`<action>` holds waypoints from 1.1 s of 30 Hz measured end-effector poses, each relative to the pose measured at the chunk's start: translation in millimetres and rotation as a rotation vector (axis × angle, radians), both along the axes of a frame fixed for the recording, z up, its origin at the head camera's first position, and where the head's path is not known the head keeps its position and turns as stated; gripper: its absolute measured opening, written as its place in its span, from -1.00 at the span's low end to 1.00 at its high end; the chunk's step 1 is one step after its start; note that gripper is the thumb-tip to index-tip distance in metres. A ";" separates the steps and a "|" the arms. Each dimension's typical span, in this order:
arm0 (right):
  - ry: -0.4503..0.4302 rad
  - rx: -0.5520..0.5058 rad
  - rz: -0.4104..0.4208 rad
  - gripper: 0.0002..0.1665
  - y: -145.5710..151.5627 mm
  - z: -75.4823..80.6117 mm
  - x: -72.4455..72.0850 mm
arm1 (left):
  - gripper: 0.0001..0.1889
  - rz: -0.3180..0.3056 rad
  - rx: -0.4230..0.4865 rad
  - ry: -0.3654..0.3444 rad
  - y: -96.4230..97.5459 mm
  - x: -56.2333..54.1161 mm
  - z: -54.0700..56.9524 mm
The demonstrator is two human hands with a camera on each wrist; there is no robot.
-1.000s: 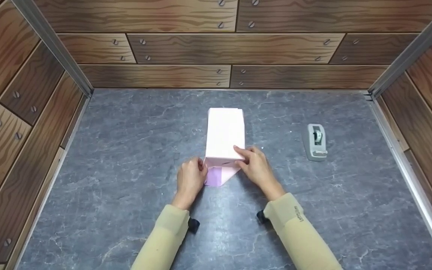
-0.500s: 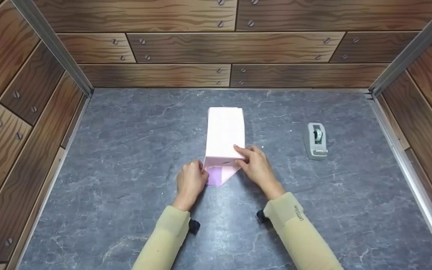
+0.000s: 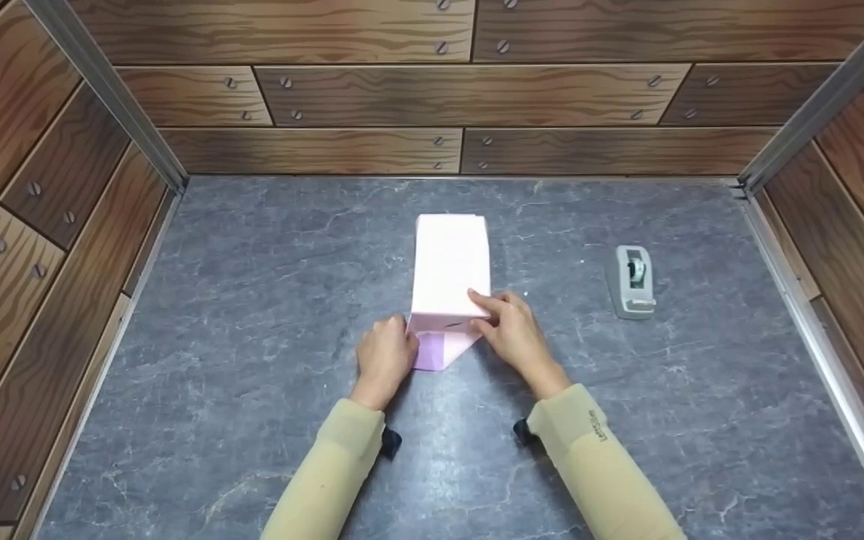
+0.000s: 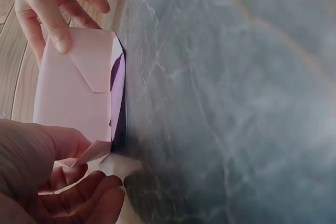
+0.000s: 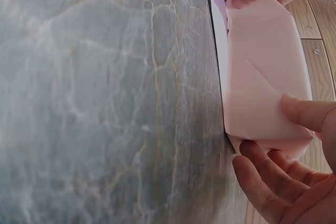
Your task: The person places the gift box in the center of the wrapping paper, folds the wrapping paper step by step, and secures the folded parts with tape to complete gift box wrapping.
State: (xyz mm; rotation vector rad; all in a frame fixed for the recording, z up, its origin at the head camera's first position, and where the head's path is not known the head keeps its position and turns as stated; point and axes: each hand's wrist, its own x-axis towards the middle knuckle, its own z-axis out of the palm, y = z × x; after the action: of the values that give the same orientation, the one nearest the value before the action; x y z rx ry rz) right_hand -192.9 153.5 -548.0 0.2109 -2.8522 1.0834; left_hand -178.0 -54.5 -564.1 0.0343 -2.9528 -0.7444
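Note:
A box-shaped parcel wrapped in pale pink paper [image 3: 449, 262] lies at the middle of the table. Its near end shows folded paper, and a bottom flap with a lilac inner side [image 3: 430, 352] sticks out towards me. My left hand [image 3: 387, 352] is at the near left corner. In the left wrist view its thumb and finger pinch a small paper fold [image 4: 93, 152] there. My right hand [image 3: 516, 334] grips the near right corner. The right wrist view has its thumb on the folded end face [image 5: 257, 85] and its other fingers along the side.
A grey tape dispenser [image 3: 633, 281] with a roll in it stands to the right on the dark marbled table [image 3: 267, 270]. Wood-patterned walls [image 3: 372, 94] with metal corner rails enclose the back and sides.
My left hand has turned slightly and shifted a little at the corner, its fingers now more hidden behind the knuckles. The right hand and the parcel stay put.

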 end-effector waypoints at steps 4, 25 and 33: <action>0.014 0.002 -0.002 -0.39 -0.5 -0.8 0.3 | -0.93 -0.015 -0.020 0.003 0.7 -2.3 -0.7; 0.016 -0.002 -0.006 -0.39 -1.0 -1.3 0.8 | -0.92 0.037 0.195 0.164 -1.3 13.6 3.1; 0.001 -0.007 -0.012 -0.39 -1.5 -0.1 0.5 | -0.85 0.006 0.152 0.109 -4.8 17.3 2.7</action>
State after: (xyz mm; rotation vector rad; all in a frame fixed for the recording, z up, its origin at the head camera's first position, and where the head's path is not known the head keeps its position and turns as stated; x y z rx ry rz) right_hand -192.4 152.1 -548.1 0.1934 -2.8450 1.0905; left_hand -160.7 -59.4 -561.4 0.0131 -2.7873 -0.9366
